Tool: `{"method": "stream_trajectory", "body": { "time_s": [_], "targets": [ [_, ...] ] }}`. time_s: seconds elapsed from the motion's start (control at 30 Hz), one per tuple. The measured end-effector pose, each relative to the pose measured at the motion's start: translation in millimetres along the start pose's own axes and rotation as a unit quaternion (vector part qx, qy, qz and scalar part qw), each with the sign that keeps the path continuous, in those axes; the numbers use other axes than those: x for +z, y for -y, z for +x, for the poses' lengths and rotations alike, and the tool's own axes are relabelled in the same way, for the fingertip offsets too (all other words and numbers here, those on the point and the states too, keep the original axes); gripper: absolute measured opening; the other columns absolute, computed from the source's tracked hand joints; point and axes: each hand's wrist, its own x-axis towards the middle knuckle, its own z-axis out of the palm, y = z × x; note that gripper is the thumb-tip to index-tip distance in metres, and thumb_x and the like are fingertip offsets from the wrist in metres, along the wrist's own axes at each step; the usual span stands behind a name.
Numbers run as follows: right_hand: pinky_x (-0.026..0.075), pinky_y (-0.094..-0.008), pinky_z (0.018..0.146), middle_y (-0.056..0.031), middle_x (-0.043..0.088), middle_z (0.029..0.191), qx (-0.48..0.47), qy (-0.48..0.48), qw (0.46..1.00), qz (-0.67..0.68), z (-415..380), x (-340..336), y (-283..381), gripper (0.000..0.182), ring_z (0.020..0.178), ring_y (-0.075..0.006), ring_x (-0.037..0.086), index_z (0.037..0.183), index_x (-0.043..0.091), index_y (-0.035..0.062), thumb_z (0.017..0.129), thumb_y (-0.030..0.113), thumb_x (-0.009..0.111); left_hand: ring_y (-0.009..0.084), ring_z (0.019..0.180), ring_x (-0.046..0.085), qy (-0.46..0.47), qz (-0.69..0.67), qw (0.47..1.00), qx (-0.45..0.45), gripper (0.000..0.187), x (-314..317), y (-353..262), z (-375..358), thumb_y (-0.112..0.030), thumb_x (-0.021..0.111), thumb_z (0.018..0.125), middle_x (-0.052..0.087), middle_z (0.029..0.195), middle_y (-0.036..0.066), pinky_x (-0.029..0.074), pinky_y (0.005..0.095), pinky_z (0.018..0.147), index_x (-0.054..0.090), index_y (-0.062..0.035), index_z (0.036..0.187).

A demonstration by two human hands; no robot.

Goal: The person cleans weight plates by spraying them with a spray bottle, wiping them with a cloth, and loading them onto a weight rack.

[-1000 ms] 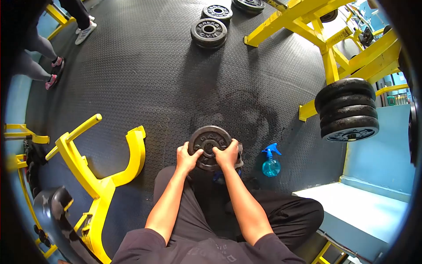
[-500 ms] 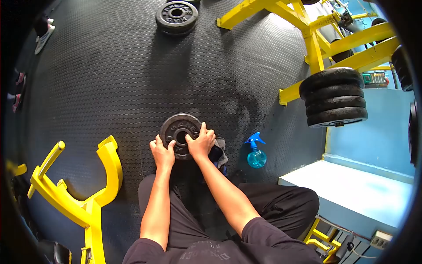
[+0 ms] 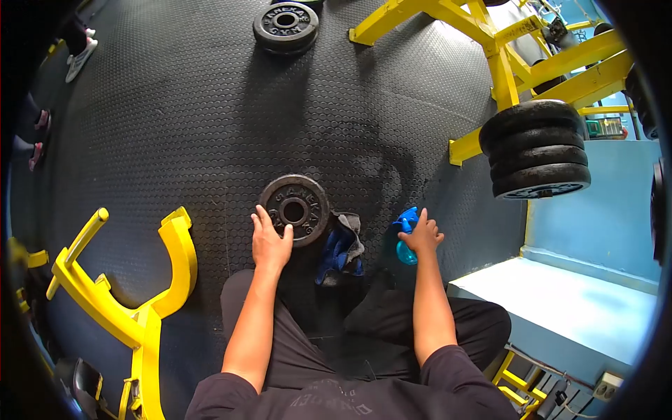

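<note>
A round black weight plate [image 3: 313, 197] with raised lettering is in front of my crossed legs. My left hand [image 3: 270, 241] holds its lower left edge, thumb on the face and fingers along the rim. Further right, my right hand [image 3: 423, 236] is closed around the blue head of a spray bottle [image 3: 407, 253] with teal liquid inside; the hand covers part of it. Between the two lies a crumpled blue and grey cloth [image 3: 341, 248], close to the plate's right edge.
More weight plates [image 3: 287, 29] are stacked on the black rubber floor [image 3: 175, 133] ahead. A yellow rack [image 3: 502, 77] on the right carries several black plates [image 3: 537, 150]. Left of me stands a yellow frame [image 3: 143, 318]. Another person's shoes [image 3: 82, 59] show far left.
My right hand has left the weight plate, moved right and closed on the spray bottle. The cloth is now uncovered. My left hand stays at the plate.
</note>
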Motion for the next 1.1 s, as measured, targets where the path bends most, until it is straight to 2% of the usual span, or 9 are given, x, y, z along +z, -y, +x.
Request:
{"method": "stream_trajectory", "body": {
  "time_s": [0.2, 0.27, 0.4, 0.5, 0.63, 0.73, 0.8, 1.03, 1.1],
  "targets": [
    [0.036, -0.0505, 0.106, -0.0144, 0.062, 0.13, -0.031, 0.089, 0.995, 0.014, 6, 28, -15, 0.1, 0.123, -0.0283, 0.06, 0.15, 0.04, 0.0115, 0.067, 0.042, 0.086, 0.0446, 0.128, 0.05, -0.04, -0.02, 0.955, 0.292, 0.066, 40, -20, -40, -0.025, 0.067, 0.086, 0.053, 0.135, 0.031, 0.038, 0.0482, 0.112, 0.047, 0.008, 0.14],
    [0.041, -0.0494, 0.104, -0.0168, 0.066, 0.124, -0.05, 0.092, 0.993, 0.046, -4, 24, -5, 0.094, 0.12, -0.0316, 0.062, 0.147, 0.043, 0.0089, 0.067, 0.039, 0.084, 0.0418, 0.129, 0.051, 0.168, -0.102, 0.957, 0.211, 0.074, 59, -36, -68, -0.028, 0.07, 0.085, 0.052, 0.139, 0.029, 0.042, 0.0448, 0.11, 0.042, 0.0087, 0.143],
    [0.051, -0.0426, 0.093, -0.0196, 0.067, 0.118, -0.226, 0.081, 0.916, 0.322, -24, 6, 31, 0.081, 0.106, -0.0365, 0.066, 0.139, 0.047, 0.0052, 0.067, 0.031, 0.074, 0.0387, 0.124, 0.055, 0.188, -0.039, 0.953, 0.234, 0.097, 131, -20, -96, -0.016, 0.071, 0.085, 0.057, 0.132, 0.027, 0.044, 0.0445, 0.106, 0.007, 0.008, 0.155],
    [0.049, -0.0385, 0.093, -0.0166, 0.063, 0.124, -0.322, 0.124, 0.88, 0.325, -65, -45, 77, 0.074, 0.108, -0.0311, 0.064, 0.138, 0.048, 0.0068, 0.069, 0.021, 0.071, 0.0357, 0.121, 0.057, 0.392, -0.035, 0.91, 0.128, 0.07, 145, -9, -97, -0.014, 0.073, 0.084, 0.065, 0.115, 0.024, 0.047, 0.0484, 0.096, 0.038, 0.0046, 0.142],
    [0.05, -0.0397, 0.09, -0.0154, 0.057, 0.107, -0.444, 0.035, 0.822, 0.356, -91, -40, 109, 0.058, 0.094, -0.0314, 0.06, 0.127, 0.054, 0.0053, 0.071, 0.017, 0.068, 0.0365, 0.09, 0.068, 0.446, 0.177, 0.836, 0.268, 0.034, 116, -6, -95, -0.001, 0.067, 0.081, 0.069, 0.096, 0.017, 0.052, 0.0486, 0.077, 0.063, -0.0029, 0.114],
    [0.051, -0.0377, 0.087, -0.0134, 0.055, 0.108, -0.43, 0.072, 0.81, 0.392, -95, -32, 119, 0.053, 0.092, -0.0257, 0.061, 0.125, 0.055, 0.0055, 0.074, 0.013, 0.066, 0.0334, 0.106, 0.065, 0.427, 0.047, 0.886, 0.176, 0.037, 69, -6, -105, 0.005, 0.065, 0.077, 0.067, 0.112, 0.015, 0.052, 0.0474, 0.084, 0.067, -0.0052, 0.112],
    [0.049, -0.0451, 0.094, -0.0196, 0.057, 0.113, -0.422, 0.066, 0.806, 0.409, -94, -32, 119, 0.054, 0.106, -0.0402, 0.059, 0.127, 0.054, 0.0077, 0.076, 0.017, 0.068, 0.0332, 0.113, 0.061, 0.479, -0.001, 0.79, 0.382, 0.048, 51, -8, -132, 0.008, 0.065, 0.073, 0.063, 0.12, 0.016, 0.051, 0.0455, 0.09, 0.065, -0.0059, 0.119],
    [0.051, -0.0452, 0.088, -0.0191, 0.06, 0.111, -0.473, -0.024, 0.805, 0.358, -98, -53, 92, 0.049, 0.104, -0.0403, 0.061, 0.123, 0.056, 0.0067, 0.076, 0.015, 0.07, 0.0406, 0.119, 0.059, 0.445, -0.092, 0.845, 0.282, 0.056, 36, -29, -154, 0.006, 0.055, 0.077, 0.062, 0.123, 0.027, 0.047, 0.0452, 0.102, 0.057, 0.0008, 0.133],
    [0.051, -0.0414, 0.088, -0.0171, 0.065, 0.105, -0.404, 0.104, 0.84, 0.347, -104, -60, 89, 0.038, 0.099, -0.0361, 0.065, 0.117, 0.059, 0.0039, 0.08, 0.012, 0.067, 0.0402, 0.124, 0.056, 0.431, -0.089, 0.862, 0.252, 0.056, 37, -16, -133, 0.004, 0.056, 0.08, 0.06, 0.128, 0.028, 0.044, 0.0441, 0.107, 0.053, 0.0035, 0.136]
  ]
}}
